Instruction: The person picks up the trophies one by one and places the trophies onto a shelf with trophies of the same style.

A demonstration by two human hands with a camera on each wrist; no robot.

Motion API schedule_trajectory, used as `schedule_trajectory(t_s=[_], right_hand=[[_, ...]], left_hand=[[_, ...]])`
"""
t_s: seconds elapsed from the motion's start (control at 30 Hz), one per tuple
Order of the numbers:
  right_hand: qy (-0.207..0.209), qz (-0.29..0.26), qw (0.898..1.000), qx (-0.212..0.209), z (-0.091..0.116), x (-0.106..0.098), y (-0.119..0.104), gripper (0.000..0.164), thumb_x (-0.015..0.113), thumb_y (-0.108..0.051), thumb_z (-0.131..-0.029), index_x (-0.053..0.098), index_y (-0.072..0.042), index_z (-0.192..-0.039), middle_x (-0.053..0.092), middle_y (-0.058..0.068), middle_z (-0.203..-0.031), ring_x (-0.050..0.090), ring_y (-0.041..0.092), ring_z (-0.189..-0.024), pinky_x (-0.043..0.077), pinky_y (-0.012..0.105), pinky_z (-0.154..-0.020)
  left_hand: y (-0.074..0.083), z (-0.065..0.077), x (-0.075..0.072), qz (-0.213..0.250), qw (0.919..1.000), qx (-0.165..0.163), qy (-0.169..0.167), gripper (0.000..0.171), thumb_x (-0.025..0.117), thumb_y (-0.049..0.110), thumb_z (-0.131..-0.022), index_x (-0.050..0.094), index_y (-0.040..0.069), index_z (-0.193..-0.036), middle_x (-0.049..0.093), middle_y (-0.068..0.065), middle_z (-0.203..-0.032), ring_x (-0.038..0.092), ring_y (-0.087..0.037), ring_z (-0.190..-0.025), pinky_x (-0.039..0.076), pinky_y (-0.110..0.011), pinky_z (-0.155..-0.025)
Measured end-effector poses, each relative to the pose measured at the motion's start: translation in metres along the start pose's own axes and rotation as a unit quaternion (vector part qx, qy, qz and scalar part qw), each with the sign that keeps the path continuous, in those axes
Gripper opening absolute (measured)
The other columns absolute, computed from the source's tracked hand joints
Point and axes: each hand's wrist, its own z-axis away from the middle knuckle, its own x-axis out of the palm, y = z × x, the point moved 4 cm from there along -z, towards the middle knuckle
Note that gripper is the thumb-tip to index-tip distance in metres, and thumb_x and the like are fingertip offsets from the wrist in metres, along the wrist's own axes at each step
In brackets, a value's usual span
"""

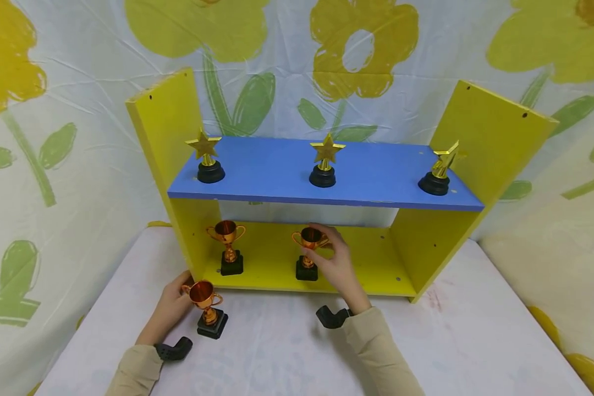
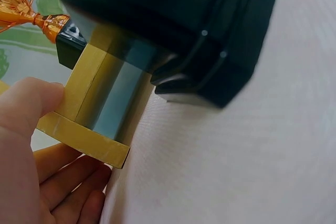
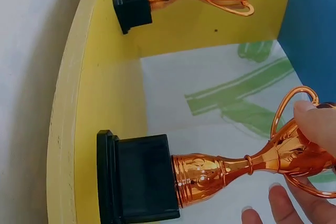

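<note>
My right hand pinches the bowl of a bronze-coloured trophy cup between thumb and fingers. The cup is upright over the middle of the lower yellow board, its black base at or very near the surface. At the lower left corner of the shelf, my left hand holds the side panel, thumb on one face and fingers behind. A second trophy cup stands on the table beside that hand; its black base looms close in the left wrist view.
Another bronze cup stands at the left of the lower board. Three gold star trophies, left, middle and right, stand on the blue board. A flowered cloth hangs behind; a pale cloth covers the table.
</note>
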Motion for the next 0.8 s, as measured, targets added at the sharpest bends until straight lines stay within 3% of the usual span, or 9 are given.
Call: schedule_trajectory(t_s=[0.13, 0.23, 0.57, 0.8], right_hand=[[0.002, -0.005, 1.0, 0.008, -0.001, 0.003, 0.024, 0.057, 0.079, -0.003, -0.081, 0.058, -0.004, -0.134, 0.059, 0.02, -0.123, 0.056, 0.04, -0.1, 0.045, 0.063, -0.086], [-0.002, -0.004, 1.0, 0.014, -0.001, 0.002, 0.03, 0.059, 0.08, -0.008, -0.082, 0.058, -0.009, -0.136, 0.059, 0.016, -0.125, 0.055, 0.035, -0.1, 0.045, 0.061, -0.087], [-0.005, 0.006, 1.0, 0.011, -0.001, -0.002, 0.026, 0.059, 0.08, -0.011, -0.083, 0.057, -0.012, -0.137, 0.058, 0.012, -0.121, 0.053, 0.027, -0.099, 0.048, 0.058, -0.087], [-0.02, 0.011, 1.0, 0.022, -0.001, -0.003, 0.023, 0.069, 0.08, -0.014, -0.083, 0.048, -0.017, -0.144, 0.053, 0.011, -0.135, 0.051, 0.028, -0.113, 0.046, 0.052, -0.094]], left_hand=[[0.001, 0.0, 0.001, -0.001, 1.0, -0.002, -0.001, 0.044, 0.059, 0.008, -0.09, 0.054, 0.002, -0.133, 0.063, -0.02, -0.123, 0.057, -0.034, -0.113, 0.042, -0.057, -0.098], [0.002, 0.0, 0.002, -0.005, 1.0, -0.001, 0.002, 0.042, 0.059, 0.007, -0.09, 0.055, 0.002, -0.131, 0.064, -0.019, -0.119, 0.058, -0.033, -0.109, 0.043, -0.056, -0.096], [0.002, 0.001, 0.0, -0.002, 0.9998, -0.017, -0.006, 0.047, 0.058, 0.006, -0.089, 0.052, 0.001, -0.136, 0.064, -0.019, -0.119, 0.056, -0.032, -0.107, 0.043, -0.055, -0.095], [0.003, 0.001, -0.001, -0.002, 1.0, -0.008, -0.006, 0.047, 0.058, 0.007, -0.09, 0.052, 0.002, -0.137, 0.062, -0.021, -0.125, 0.056, -0.036, -0.115, 0.041, -0.058, -0.099]])
